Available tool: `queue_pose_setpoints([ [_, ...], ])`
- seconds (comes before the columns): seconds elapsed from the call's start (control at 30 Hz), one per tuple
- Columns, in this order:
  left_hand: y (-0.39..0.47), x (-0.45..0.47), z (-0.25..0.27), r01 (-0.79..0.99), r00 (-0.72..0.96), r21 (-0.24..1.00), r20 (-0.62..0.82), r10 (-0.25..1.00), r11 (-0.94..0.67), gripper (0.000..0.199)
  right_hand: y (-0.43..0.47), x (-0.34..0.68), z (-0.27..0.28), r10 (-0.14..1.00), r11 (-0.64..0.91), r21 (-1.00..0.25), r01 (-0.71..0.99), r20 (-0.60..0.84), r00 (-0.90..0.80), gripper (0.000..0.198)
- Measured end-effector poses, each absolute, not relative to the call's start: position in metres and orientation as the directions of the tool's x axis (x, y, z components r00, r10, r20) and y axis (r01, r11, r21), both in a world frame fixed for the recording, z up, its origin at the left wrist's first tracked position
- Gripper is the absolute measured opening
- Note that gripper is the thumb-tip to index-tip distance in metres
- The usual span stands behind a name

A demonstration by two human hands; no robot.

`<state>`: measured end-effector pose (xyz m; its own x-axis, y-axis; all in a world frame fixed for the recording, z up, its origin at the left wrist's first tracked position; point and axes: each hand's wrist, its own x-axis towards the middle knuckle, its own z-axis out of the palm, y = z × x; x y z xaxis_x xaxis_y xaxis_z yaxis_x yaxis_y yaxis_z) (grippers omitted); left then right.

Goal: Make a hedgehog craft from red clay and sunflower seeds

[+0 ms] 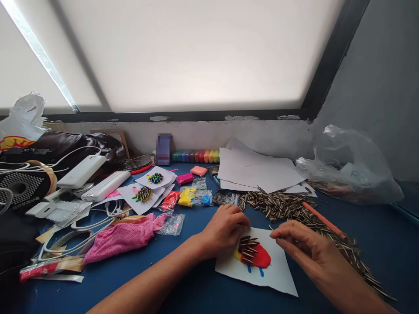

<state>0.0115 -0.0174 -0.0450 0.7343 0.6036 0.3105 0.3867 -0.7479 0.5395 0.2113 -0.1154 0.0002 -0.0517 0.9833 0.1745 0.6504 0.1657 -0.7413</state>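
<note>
A white paper (278, 279) lies on the blue table, bearing a red clay body (262, 257) with a yellow part at its left and two blue clay legs (261, 272). Several striped sunflower seeds (250, 250) stick up from the red clay. My left hand (225, 229) rests over the paper's upper left edge beside the yellow clay, fingers curled and their tips hidden. Above the paper's right side, my right hand (304, 246) pinches a sunflower seed (271, 227) between thumb and forefinger, apart from the clay.
A seed heap (278, 205) spreads behind and right of my right hand, with an orange stick (324, 219) across it. Clay packets (186, 197), two seed-covered clay figures on paper (143, 194), a pink cloth (126, 237), power banks (106, 186) and cables lie left. Paper sheets (255, 168) lie behind.
</note>
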Motion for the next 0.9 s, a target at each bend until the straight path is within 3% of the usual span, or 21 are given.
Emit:
queue_pose_setpoints([
  [0.23,-0.017,0.012,-0.041,0.412,0.745,0.531,0.272,0.609,-0.741,0.018,-0.112,0.209,-0.013,0.966,0.245,-0.621,0.744,0.226,-0.129,0.026],
  [0.37,-0.017,0.012,-0.041,0.421,0.748,0.522,0.264,0.609,-0.742,0.019,-0.112,0.205,-0.017,0.974,0.191,-0.59,0.785,0.216,-0.074,0.024],
  [0.9,-0.016,0.012,-0.04,0.415,0.751,0.529,0.26,0.607,-0.74,0.018,-0.112,0.199,-0.019,0.98,0.162,-0.6,0.784,0.19,-0.057,0.019],
])
